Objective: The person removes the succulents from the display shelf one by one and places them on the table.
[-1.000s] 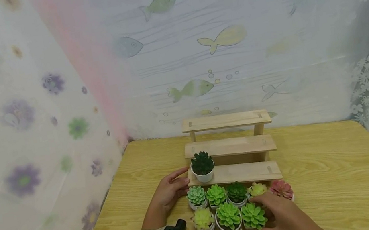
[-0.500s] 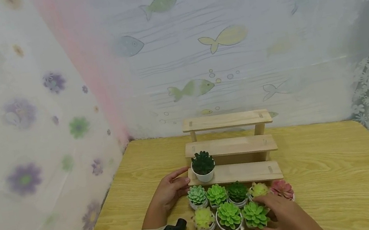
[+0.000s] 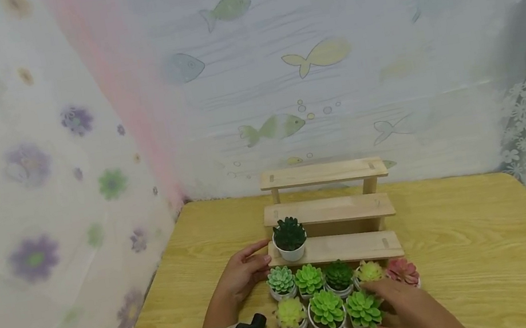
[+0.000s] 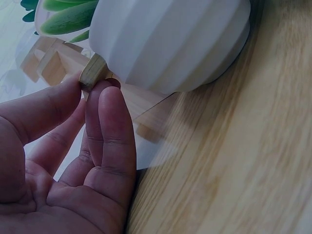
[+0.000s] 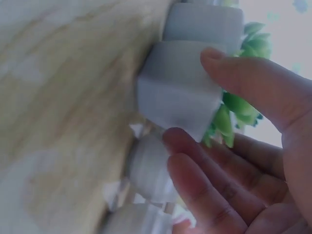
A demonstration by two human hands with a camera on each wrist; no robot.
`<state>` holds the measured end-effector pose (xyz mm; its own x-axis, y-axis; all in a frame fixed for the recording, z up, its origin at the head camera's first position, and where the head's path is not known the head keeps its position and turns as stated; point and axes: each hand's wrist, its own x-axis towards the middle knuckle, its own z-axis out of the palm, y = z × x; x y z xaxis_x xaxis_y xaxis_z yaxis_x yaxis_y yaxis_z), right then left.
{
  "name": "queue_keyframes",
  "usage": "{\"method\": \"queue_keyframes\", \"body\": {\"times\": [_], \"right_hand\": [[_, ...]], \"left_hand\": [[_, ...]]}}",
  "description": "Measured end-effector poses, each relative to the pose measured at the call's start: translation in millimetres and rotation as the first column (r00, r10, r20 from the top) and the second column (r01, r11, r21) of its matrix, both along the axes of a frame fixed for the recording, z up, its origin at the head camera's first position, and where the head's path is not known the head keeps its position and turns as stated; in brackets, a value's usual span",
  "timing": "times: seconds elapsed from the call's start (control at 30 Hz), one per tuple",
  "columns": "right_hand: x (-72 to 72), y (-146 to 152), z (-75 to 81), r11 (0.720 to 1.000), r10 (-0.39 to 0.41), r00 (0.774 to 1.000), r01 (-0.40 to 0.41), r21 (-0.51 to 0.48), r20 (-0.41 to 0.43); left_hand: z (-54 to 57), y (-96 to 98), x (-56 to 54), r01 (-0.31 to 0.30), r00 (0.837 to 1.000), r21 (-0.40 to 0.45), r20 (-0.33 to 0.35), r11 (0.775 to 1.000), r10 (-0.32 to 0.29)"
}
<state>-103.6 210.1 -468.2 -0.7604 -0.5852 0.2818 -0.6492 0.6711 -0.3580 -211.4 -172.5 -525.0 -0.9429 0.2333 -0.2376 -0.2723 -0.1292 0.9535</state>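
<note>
My left hand (image 3: 241, 275) pinches the left end of the lowest board of a three-tier wooden plant stand (image 3: 350, 245). In the left wrist view its thumb and fingertips meet on the board's end (image 4: 93, 73), beside a ribbed white pot (image 4: 170, 44). A dark green succulent (image 3: 289, 234) in a white pot stands on that board's left side. My right hand (image 3: 408, 311) holds a bright green potted succulent (image 3: 364, 308) at the right of the front row. The right wrist view shows the thumb on one side of its square white pot (image 5: 180, 87) and fingertips at another.
Several other potted succulents crowd in front of the stand, among them a large green one (image 3: 326, 310), a yellow-green one (image 3: 290, 313) and a red one (image 3: 403, 271). The wood-grain table (image 3: 485, 243) extends to both sides. A patterned curtain (image 3: 212, 108) hangs behind.
The bright green succulent in my right hand has shifted and turned slightly, with the right hand staying at it. My left hand keeps its place on the stand.
</note>
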Motion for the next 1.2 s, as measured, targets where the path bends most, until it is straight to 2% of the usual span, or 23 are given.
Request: {"method": "queue_keyframes", "body": {"times": [0.23, 0.3, 0.43, 0.57, 0.7, 0.8, 1.0, 1.1, 1.2], "right_hand": [[-2.0, 4.1, 10.7, 0.996, 0.072, 0.997, -0.073, -0.049, -0.023], [-2.3, 4.4, 12.8, 0.997, 0.069, 0.998, -0.07, -0.039, -0.014], [-1.7, 6.0, 18.0, 0.996, 0.065, 0.996, -0.062, -0.061, 0.059], [-4.6, 5.8, 23.6, 0.993, 0.062, 0.997, -0.056, -0.103, 0.048], [-13.5, 1.7, 30.0, 0.995, 0.031, 0.999, -0.033, -0.097, -0.023], [-22.0, -2.4, 36.0, 0.997, -0.008, 0.999, 0.005, -0.08, -0.038], [-41.7, -8.7, 50.0, 0.998, -0.063, 0.998, 0.063, -0.015, -0.012], [-51.8, -11.8, 57.6, 0.998, -0.056, 0.998, 0.056, 0.005, 0.018], [-60.7, -14.6, 65.2, 0.999, -0.032, 0.996, 0.033, -0.011, 0.083]], "left_hand": [[-1.3, -0.4, -1.0, 0.004, 1.0, 0.014, 0.003, 1.0, -0.004], [-0.8, -0.4, -1.0, 0.008, 1.0, 0.012, 0.002, 1.0, -0.009], [0.0, 0.1, -0.9, 0.012, 1.0, 0.01, 0.009, 1.0, -0.012], [0.5, -0.2, -0.9, 0.014, 1.0, 0.006, 0.007, 1.0, -0.014], [1.3, -0.8, -0.6, 0.023, 1.0, 0.001, -0.002, 1.0, -0.023], [1.1, -0.7, -0.6, 0.028, 1.0, -0.001, -0.004, 1.0, -0.028], [-0.3, -0.7, -1.1, 0.032, 0.999, 0.0, -0.009, 0.999, -0.032], [-0.1, -0.7, -0.9, 0.024, 1.0, -0.002, -0.011, 1.0, -0.024], [0.4, 0.1, -0.5, 0.02, 1.0, -0.001, -0.015, 1.0, -0.02]]}}
